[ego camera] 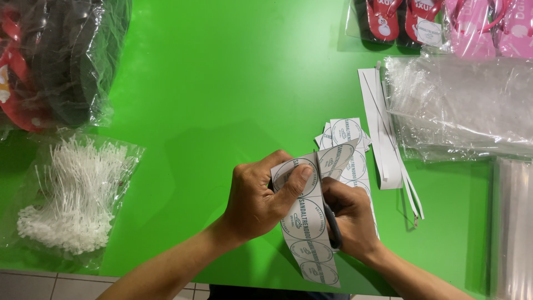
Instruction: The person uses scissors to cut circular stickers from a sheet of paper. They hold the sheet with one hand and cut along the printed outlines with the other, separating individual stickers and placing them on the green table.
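Two bare forearms, no sleeves, unadorned

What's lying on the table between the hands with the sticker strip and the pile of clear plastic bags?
In the head view, cut label squares and white paper offcut strips lie between the sticker strip and the clear bags.

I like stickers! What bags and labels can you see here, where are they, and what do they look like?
Label strip: in both hands, white with grey round labels.
Cut labels: small white pile behind the hands.
Bag of ties: left, clear, full of thin white ties.
Sandal bags: top right, clear, red and pink sandals.
Dark bag: top left, clear, black and red things.
Empty bags: right, clear stack.
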